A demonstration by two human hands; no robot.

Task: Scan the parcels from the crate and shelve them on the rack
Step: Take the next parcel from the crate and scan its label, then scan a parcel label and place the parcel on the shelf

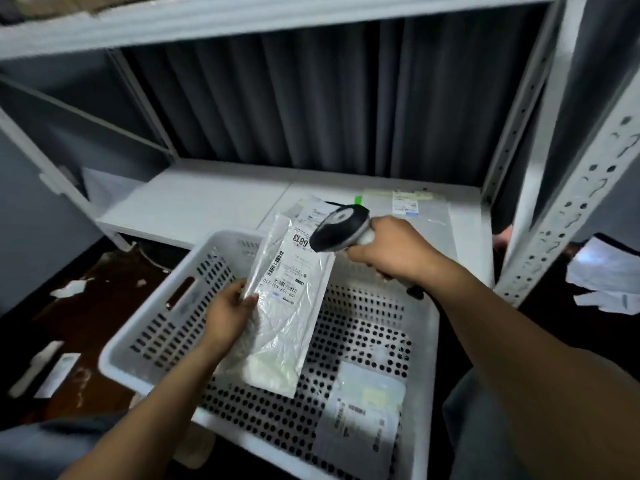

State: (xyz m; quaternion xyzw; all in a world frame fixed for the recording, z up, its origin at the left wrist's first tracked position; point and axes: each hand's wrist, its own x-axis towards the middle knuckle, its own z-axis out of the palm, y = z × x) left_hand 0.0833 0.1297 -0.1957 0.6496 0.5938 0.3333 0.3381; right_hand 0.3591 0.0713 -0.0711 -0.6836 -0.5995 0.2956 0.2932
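My left hand [231,315] grips the left edge of a clear plastic parcel [284,306] with a white barcode label, held above the white perforated crate [156,327]. A black and grey barcode scanner [341,227] is gripped by my right hand [391,249], its head just over the parcel's top right corner. Another flat parcel [363,420] lies in the crate's near right corner. On the white rack shelf [194,202] a clear parcel [415,206] with a small label lies at the right, and another parcel's top [306,207] shows behind the held one.
The rack's perforated upright [568,216] stands at the right, an upper shelf beam [242,22] overhead. Dark pleated curtain hangs behind the shelf. Paper scraps [69,287] litter the dark floor at left; loose sheets [609,271] lie at far right.
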